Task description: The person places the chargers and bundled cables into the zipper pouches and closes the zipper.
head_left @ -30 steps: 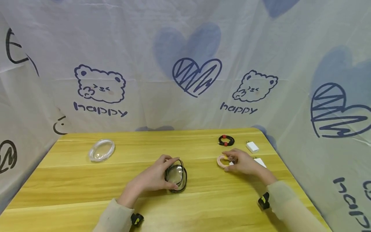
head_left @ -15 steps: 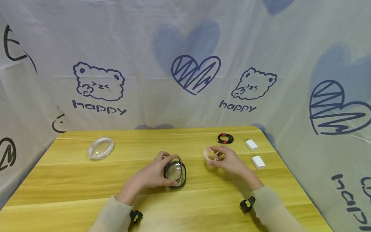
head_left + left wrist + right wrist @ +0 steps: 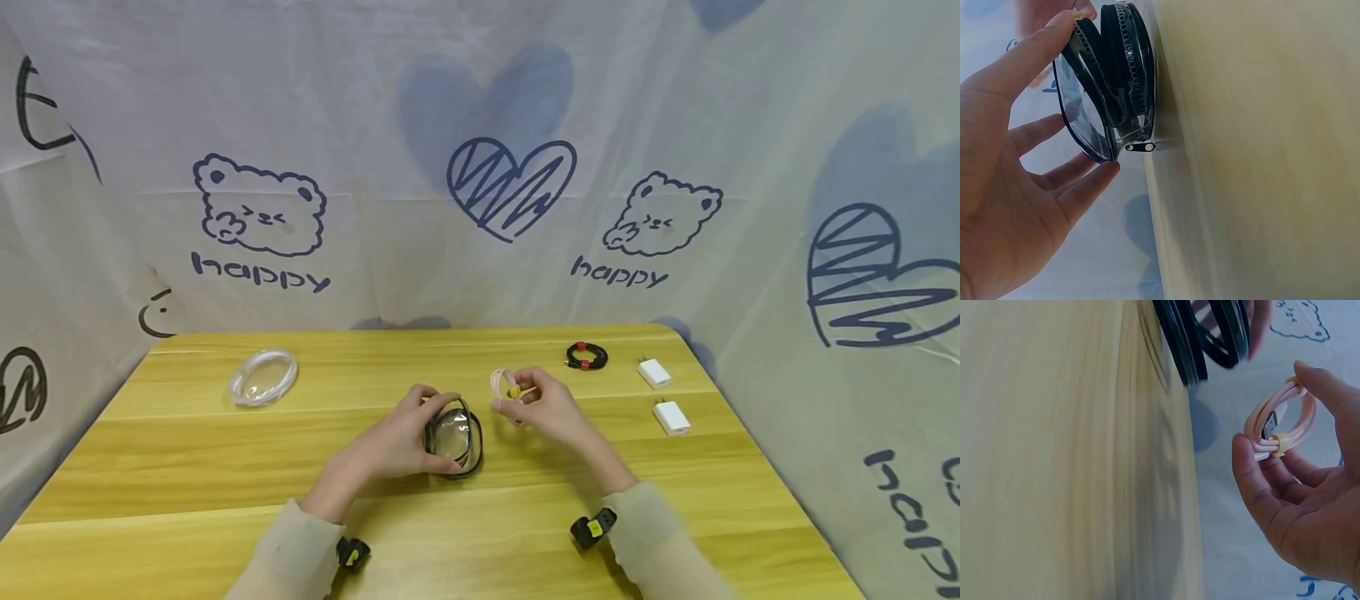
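Note:
In the head view my left hand grips a small round clear case with black zip edging at mid-table. The left wrist view shows the clear case unzipped, its two halves parted and a zip pull hanging at the edge. Just right of it, my right hand pinches a coiled pink USB cable above the table. Yellow ties bind this pink cable, and its metal plug shows inside the coil in the right wrist view. Fingers and thumb of the right hand hold the coil's sides.
A black coiled cable with red ties lies at the back right of the wooden table. Beside it are two white charger plugs, one farther back and one nearer. A white translucent coil lies at the back left.
My right hand has lifted the pink cable and carried it left, close to the case. The nearer charger plug is now uncovered. My left hand keeps holding the case in place.

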The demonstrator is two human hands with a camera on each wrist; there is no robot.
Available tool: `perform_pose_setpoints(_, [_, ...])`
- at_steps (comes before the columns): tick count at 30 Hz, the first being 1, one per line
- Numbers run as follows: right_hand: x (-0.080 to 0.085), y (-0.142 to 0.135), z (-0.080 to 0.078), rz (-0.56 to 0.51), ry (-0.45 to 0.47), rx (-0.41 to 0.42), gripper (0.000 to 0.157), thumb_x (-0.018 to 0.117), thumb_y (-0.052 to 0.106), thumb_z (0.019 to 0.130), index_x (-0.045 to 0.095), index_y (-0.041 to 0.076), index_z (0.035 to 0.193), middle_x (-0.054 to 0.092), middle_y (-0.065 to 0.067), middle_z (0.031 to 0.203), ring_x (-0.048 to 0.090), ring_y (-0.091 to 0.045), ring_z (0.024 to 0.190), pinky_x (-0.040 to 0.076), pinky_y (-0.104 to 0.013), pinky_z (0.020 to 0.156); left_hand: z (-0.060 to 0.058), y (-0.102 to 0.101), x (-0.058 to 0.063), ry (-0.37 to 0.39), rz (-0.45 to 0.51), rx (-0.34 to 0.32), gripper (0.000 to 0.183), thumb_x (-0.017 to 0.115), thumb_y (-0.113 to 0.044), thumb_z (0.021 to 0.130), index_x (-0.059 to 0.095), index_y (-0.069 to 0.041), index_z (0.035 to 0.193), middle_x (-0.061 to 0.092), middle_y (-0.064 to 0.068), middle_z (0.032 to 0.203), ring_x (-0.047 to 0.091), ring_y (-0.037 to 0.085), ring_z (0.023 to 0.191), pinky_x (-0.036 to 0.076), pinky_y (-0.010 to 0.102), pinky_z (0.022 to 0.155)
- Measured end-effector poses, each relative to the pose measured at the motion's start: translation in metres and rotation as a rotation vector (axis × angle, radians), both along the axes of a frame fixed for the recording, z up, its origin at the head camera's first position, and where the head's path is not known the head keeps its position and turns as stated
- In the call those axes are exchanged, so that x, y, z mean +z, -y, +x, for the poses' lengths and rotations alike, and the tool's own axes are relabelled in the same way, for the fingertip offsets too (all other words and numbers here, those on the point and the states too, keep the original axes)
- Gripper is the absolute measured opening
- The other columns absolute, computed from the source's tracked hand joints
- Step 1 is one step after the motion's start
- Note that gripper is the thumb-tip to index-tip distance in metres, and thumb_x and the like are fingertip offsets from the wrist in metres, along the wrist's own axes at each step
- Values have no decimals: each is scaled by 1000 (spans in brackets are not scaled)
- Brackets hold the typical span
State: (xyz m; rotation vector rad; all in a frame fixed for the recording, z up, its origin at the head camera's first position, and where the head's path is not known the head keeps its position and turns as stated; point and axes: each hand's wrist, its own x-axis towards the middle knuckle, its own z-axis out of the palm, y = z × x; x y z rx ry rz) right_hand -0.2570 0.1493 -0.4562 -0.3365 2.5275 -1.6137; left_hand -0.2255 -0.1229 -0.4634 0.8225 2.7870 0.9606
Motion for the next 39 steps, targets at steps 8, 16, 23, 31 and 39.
perform_pose_setpoints(8, [-2,22,-2,41,86,60,61,80,36,92,58,-1,135,62,-14,106,65,-20,73,62,-42,64,1,-1,0,9,14,7,99,93,-43,77,44,-13,158,44,14,142,58,30,120,52,50,101])
perform_pose_setpoints(16, [-5,28,-1,156,98,95,63,79,44,92,59,6,138,65,-11,98,64,-21,66,57,-37,59,1,-2,1,17,4,15,99,93,-44,77,44,-15,159,43,14,142,58,28,117,53,48,99])
perform_pose_setpoints(23, [-5,27,-1,218,69,113,64,77,48,93,60,11,141,64,-10,102,59,-20,76,50,-32,60,0,-1,1,3,3,2,99,93,-43,78,44,-14,158,43,14,141,58,29,117,53,48,99])
perform_pose_setpoints(31, [-7,26,-3,166,132,149,60,75,45,95,57,6,136,62,-12,105,61,-20,73,54,-34,61,0,0,0,4,8,1,99,93,-42,78,44,-13,158,43,14,140,58,29,118,53,48,99])
perform_pose_setpoints(39, [-10,26,-5,109,161,214,58,69,39,101,50,-2,138,63,-11,91,57,-17,64,48,-30,56,0,-1,1,1,15,5,99,94,-42,77,45,-11,157,44,16,140,58,30,117,53,49,100])
